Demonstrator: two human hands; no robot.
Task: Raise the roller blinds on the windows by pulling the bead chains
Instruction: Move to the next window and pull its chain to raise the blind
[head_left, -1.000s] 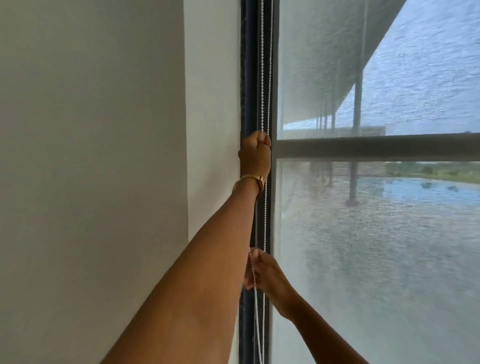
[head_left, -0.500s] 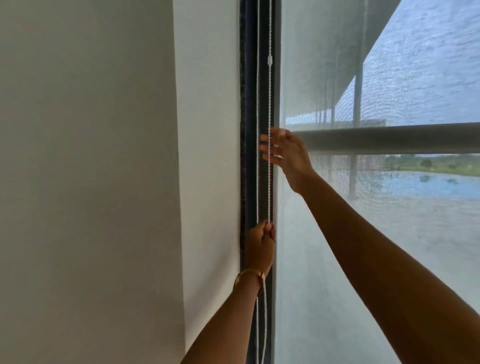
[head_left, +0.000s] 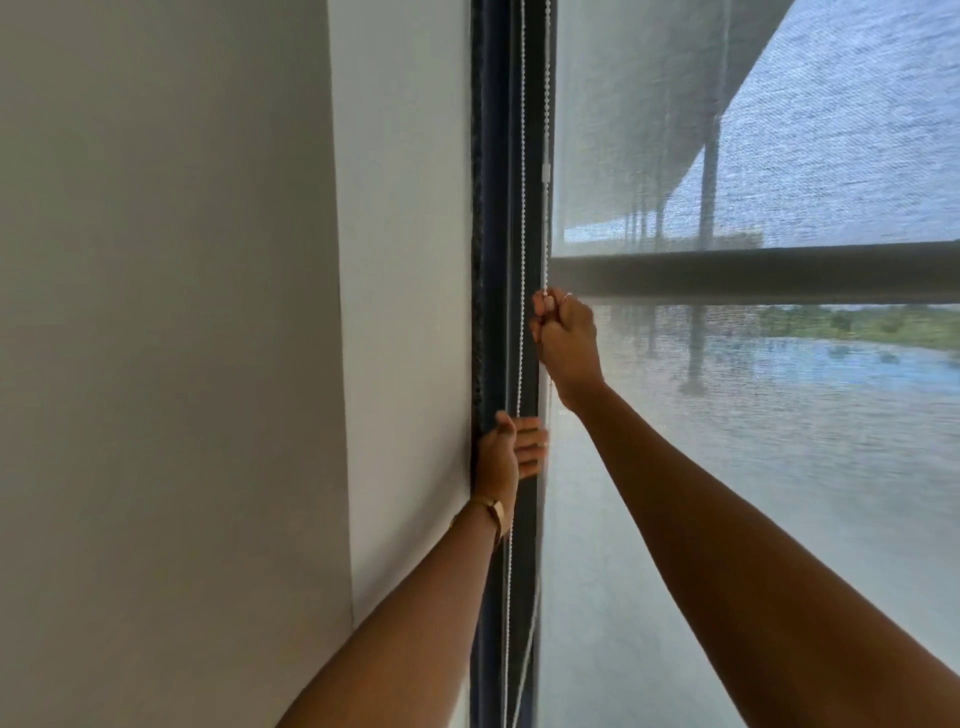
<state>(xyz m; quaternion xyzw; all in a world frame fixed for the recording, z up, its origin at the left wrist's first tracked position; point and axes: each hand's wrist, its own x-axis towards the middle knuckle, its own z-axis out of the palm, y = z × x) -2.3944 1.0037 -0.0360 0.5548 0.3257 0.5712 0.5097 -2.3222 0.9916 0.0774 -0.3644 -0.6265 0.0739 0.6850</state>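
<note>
White beaded bead chain (head_left: 521, 218), two thin strands beside dark window frame (head_left: 488, 260). Woven mesh roller blind (head_left: 727, 130), semi-transparent. Right hand (head_left: 563, 338) fisted on right strand. Left hand (head_left: 506, 454) lower, fingers loosely spread around left strand.

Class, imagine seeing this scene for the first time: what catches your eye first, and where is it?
Two bare arms reach up the middle. The right hand is closed on the white bead chain beside the dark window frame; the left hand sits lower, fingers loosened. At right, the sheer roller blind veils water and a roofline.
</note>
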